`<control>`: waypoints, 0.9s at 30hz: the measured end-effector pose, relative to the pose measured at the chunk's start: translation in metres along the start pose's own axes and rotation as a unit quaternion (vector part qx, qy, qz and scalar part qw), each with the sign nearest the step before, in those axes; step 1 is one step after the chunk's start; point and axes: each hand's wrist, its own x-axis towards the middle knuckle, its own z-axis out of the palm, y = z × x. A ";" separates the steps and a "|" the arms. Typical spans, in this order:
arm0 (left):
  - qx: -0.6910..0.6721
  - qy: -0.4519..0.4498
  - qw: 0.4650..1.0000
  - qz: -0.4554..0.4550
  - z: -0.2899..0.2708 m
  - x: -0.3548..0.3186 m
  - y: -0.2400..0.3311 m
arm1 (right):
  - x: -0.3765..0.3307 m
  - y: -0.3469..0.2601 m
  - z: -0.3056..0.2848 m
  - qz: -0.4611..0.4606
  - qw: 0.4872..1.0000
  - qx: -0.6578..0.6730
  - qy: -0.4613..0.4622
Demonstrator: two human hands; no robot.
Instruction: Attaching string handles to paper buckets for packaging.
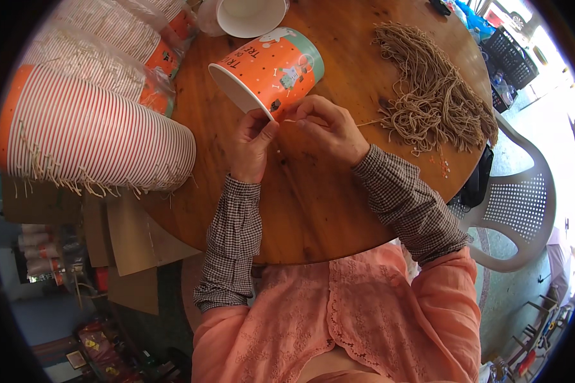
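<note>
An orange paper bucket (268, 67) with a green band lies tilted on the round wooden table, its white rim toward me. My left hand (254, 142) pinches that rim at its lower edge, thumb outside. Close beside it, my right hand (329, 127) has its fingers pinched together against the bucket's side near the rim. A thin tan cord (369, 122) shows at the right hand and runs toward a heap of brown cords (428, 89) on the right of the table. What sits between the right fingertips is mostly hidden, but seems to be the cord's end.
Long nested stacks of orange buckets (102, 127) lie at the left, with cord ends hanging from the nearest stack. A white bucket (252, 16) stands at the far edge. Small orange and white bits (445, 167) are scattered right. A grey plastic chair (514, 204) stands beyond the table.
</note>
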 end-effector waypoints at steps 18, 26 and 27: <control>0.033 -0.017 0.999 -0.010 0.015 -0.003 0.000 | 0.001 0.001 0.007 0.056 0.997 0.006 0.055; 0.038 -0.022 0.999 -0.017 0.014 -0.003 0.000 | 0.001 -0.005 0.009 0.077 0.995 -0.002 0.059; 0.041 -0.027 0.999 -0.017 0.015 -0.004 0.000 | 0.001 -0.005 0.009 0.074 0.995 -0.007 0.063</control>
